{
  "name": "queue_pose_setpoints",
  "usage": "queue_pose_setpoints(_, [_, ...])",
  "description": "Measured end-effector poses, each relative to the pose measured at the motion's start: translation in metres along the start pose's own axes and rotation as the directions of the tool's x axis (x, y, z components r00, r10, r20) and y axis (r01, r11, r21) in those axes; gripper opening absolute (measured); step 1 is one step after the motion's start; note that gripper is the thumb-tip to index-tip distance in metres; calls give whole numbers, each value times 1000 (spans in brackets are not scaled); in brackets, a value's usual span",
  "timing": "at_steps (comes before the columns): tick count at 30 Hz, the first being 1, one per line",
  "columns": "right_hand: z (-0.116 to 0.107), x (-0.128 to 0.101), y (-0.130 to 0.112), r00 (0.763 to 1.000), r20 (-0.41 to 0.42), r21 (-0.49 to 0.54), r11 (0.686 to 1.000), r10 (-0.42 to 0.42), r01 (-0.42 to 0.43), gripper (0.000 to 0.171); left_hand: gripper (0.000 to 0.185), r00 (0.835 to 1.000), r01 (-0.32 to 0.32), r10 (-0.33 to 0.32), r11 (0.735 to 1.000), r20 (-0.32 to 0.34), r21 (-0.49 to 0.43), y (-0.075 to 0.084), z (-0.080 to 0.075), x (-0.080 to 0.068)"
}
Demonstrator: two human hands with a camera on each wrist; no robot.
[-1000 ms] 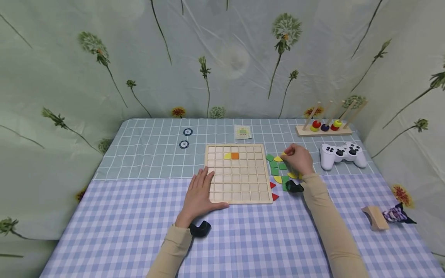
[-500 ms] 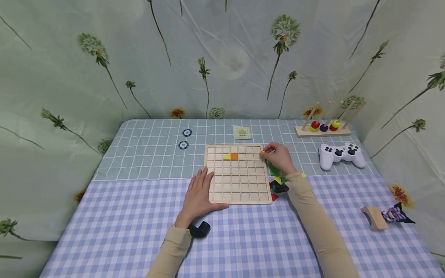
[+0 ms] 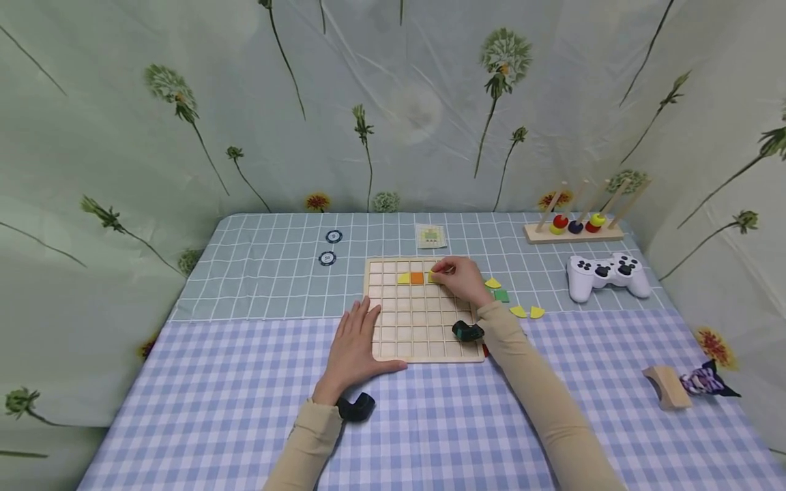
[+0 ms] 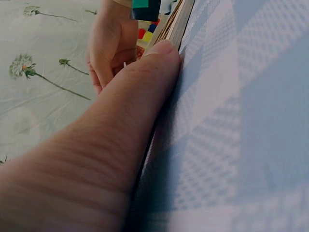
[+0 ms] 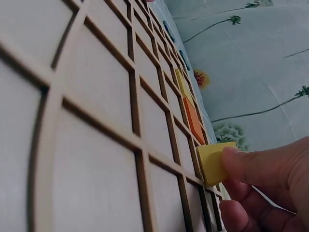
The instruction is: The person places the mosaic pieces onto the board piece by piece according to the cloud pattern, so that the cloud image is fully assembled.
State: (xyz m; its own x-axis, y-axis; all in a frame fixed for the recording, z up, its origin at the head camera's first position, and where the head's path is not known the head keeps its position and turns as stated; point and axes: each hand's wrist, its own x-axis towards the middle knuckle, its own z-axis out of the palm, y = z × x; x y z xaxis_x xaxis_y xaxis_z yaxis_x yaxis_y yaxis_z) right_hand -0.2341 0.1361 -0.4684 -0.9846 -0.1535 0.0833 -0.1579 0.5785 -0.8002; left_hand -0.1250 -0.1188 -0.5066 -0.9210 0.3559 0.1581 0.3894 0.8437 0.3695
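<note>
The pale wooden grid board with square cells lies flat on the checked tablecloth, and it looks rigid and heavy enough to stay put under light pressure. The left hand rests on the cloth with its fingers straight and close together, the fingertips against the board's left edge, bracing it. The right hand reaches over the board's upper rows and pinches a small yellow flat tile between thumb and forefinger, holding it at a tilt over the cell just right of the orange square tile and the yellow quarter-round tile. The held tile appears thin, stiff, light and smooth, so a grip on its opposite edges suits it best; a face grip would likely slip.
</note>
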Motion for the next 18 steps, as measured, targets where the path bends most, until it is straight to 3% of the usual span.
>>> queue_pose_setpoints(7, [6,1,-3,1000,-17,-24,1000,11,-11,12,116,1000,6,-6,1000,4,-8,-1,0,1])
queue_pose_setpoints(13, [8,0,-4,997,-56,-128,990,49,-56,14,115,1000,4,-4,1000,7,-17,3,-3,2])
queue_pose_setpoints(18, [9,-2,-4,997,-77,-184,982,25,-39,14,115,1000,8,-8,1000,8,-15,1,-3,2])
